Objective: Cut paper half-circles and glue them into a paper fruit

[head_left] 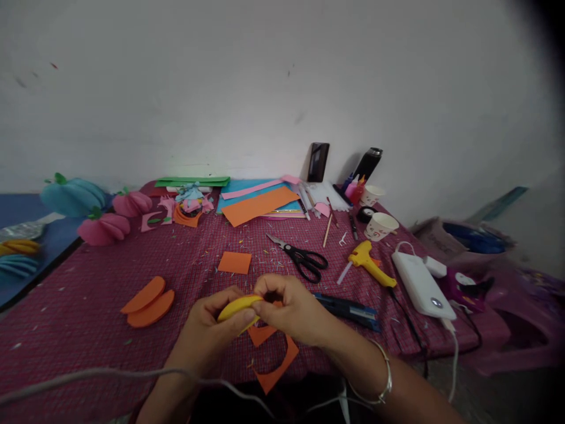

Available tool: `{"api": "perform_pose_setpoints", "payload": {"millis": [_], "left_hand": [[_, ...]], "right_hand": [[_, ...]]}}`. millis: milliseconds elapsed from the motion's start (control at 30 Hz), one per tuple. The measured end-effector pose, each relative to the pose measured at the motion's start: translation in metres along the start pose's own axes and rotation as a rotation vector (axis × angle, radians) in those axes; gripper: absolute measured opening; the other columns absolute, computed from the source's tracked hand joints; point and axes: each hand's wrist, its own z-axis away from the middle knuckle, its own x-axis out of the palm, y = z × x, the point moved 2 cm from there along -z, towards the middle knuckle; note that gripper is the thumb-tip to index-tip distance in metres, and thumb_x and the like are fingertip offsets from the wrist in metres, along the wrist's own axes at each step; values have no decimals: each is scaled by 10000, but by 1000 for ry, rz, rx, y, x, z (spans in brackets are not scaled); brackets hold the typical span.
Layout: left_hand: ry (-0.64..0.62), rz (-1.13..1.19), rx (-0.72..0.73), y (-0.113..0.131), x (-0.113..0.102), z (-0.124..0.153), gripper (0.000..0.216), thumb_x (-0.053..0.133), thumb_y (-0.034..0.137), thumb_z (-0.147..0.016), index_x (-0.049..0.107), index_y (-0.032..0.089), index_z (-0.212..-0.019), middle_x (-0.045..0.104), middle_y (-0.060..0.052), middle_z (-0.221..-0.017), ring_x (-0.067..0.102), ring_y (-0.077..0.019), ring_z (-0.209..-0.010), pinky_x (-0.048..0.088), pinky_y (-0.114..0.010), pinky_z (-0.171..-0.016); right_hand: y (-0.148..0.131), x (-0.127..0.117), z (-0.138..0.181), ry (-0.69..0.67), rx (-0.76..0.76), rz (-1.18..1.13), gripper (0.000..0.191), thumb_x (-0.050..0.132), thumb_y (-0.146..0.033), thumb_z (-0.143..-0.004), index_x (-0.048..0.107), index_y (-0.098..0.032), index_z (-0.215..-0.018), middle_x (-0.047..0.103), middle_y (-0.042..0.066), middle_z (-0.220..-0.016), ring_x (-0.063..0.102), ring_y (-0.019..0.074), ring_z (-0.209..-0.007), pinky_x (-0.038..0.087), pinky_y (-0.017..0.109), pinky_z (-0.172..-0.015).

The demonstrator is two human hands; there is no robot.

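Centrally, near the front edge, we see the left hand (207,327) and the right hand (295,312) brought together, the fingers of both pinched shut on a yellow paper piece (238,306). This piece is held just above the tablecloth (79,306); its right end is hidden under the right fingers, so we cannot tell its full shape. A small orange patch shows between the right fingers, but we cannot tell what it belongs to. A bracelet (386,377) circles the right wrist. Both forearms are cut off by the lower edge.

Directly beneath the hands lie orange scraps (276,365), partly covered by them. Just right of the right hand lies a dark blue tool (348,309), its near end hidden behind the wrist; we cannot tell its kind. Left of the hands rest orange folded discs (148,301); farther back, an orange square (235,262) and scissors (302,259). To the right lie a yellow glue gun (368,262) and a white power bank (421,285), whose cable runs off the near edge. A grey cable (88,377) crosses the near left foreground, blurred.

At the far side we note stacked coloured sheets (258,203), paper cups (380,226) and pink paper pumpkins (103,228). The upper right corner is darkened.
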Motion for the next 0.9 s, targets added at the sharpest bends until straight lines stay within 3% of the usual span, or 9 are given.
{"api": "perform_pose_setpoints", "payload": {"millis": [167, 267, 333, 400, 500, 567, 733, 900], "left_hand": [[1, 80, 5, -4, -1, 2, 118, 781, 276, -644, 721, 175, -654, 608, 19, -642, 516, -112, -604, 404, -219, -580], [86, 107, -28, -3, -2, 3, 122, 798, 273, -617, 730, 177, -647, 629, 21, -615, 535, -108, -587, 420, -215, -579], [188, 178, -69, -1, -3, 5, 141, 820, 263, -581, 739, 184, -666, 663, 22, -610, 561, -110, -574, 439, -213, -577], [287, 293, -91, 2, -6, 7, 186, 846, 239, -531, 746, 191, -681, 701, 18, -631, 593, -110, -579, 463, -204, -586], [355, 437, -70, 5, -10, 9, 229, 870, 228, -487, 747, 185, -675, 728, 8, -656, 626, -100, -608, 488, -174, -617], [365, 488, -48, 5, -13, 9, 227, 873, 237, -492, 746, 185, -673, 730, 9, -659, 634, -93, -620, 497, -158, -633], [360, 515, -32, -3, -20, 8, 232, 878, 261, -505, 752, 188, -686, 734, 0, -691, 640, -106, -651, 514, -171, -660], [339, 526, -16, -4, -19, 7, 209, 872, 275, -531, 750, 173, -667, 711, 2, -648, 616, -95, -633, 499, -167, -652]], "right_hand": [[2, 4, 0, -34, 41, -69, 208, 668, -328, -759, 527, -179, -723, 466, -65, -604, 415, 76, -517, 344, 209, -508], [-1, -6, -3, -80, 28, -67, 233, 596, -399, -818, 554, -172, -796, 536, -32, -660, 500, 98, -561, 425, 236, -562], [-1, -28, -6, -28, -26, 166, 242, 482, -388, -894, 575, -172, -951, 602, 8, -763, 580, 131, -673, 481, 269, -649], [3, -59, -8, 170, -67, 650, 271, 424, -326, -929, 541, -193, -1133, 633, 28, -873, 607, 149, -777, 494, 283, -722], [23, -101, -7, 291, -19, 860, 340, 544, -213, -840, 553, -132, -1170, 616, 125, -1015, 579, 250, -935, 433, 426, -878], [39, -118, -4, 286, 13, 947, 356, 588, -169, -784, 595, -104, -1134, 600, 169, -1063, 551, 309, -1003, 381, 488, -932], [59, -131, -5, 234, 55, 1022, 417, 571, -107, -750, 598, -120, -1166, 588, 165, -1083, 534, 311, -1032, 361, 457, -947], [50, -141, -16, 151, 105, 892, 363, 615, -141, -702, 583, -159, -1063, 622, 57, -840, 588, 215, -764, 445, 356, -742]]}}
